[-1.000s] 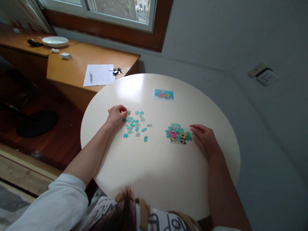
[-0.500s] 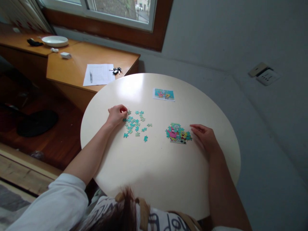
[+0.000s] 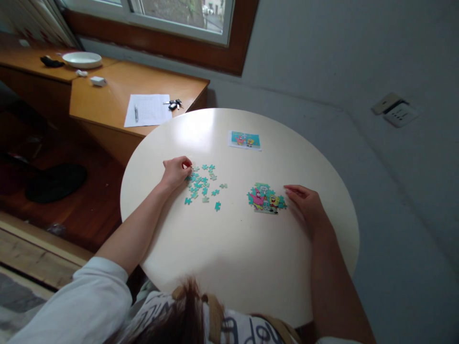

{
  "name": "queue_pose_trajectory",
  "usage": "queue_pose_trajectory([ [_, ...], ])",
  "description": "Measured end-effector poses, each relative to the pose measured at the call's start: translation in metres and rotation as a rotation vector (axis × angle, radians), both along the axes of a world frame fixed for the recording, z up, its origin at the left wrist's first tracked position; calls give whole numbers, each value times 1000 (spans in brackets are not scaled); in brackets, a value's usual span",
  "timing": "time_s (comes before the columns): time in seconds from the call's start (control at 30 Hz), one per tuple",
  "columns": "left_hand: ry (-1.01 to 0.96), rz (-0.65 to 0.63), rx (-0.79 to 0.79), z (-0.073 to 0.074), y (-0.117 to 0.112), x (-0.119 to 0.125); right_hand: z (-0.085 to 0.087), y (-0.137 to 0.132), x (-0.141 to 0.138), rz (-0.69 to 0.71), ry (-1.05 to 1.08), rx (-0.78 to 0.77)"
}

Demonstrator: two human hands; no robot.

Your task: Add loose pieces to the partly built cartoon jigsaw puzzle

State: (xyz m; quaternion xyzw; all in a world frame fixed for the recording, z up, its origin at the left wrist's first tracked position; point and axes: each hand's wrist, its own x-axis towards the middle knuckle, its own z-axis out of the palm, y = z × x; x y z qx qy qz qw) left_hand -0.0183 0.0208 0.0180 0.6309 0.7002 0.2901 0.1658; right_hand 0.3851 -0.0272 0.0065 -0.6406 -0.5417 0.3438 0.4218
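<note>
On the round table, the part-built cartoon puzzle is steadied at its right edge by the right hand, fingers loosely extended. Left of the puzzle, the left hand is curled, apparently pinching one of the loose teal pieces.

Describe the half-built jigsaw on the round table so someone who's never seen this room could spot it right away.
Start at the round cream table and look to its right side, just beside the fingertips of the right hand. There lies the partly assembled puzzle, joined pieces showing pink and yellow cartoon figures. Unlike the loose teal pieces by the left hand, it is joined up; unlike the reference picture farther back, its edge is ragged.
</note>
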Motion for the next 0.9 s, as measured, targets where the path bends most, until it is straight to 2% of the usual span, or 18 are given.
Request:
queue_pose_trajectory([
  [0.37,-8,-12,3,-1,0,0,-5,1,0,-13,2,40],
  [0.6,-38,6,6,2,-1,0,-10,10,-10,-245,31,272],
  [0.9,-39,19,87,0,0,1,-15,14,-4,-428,75,336],
])
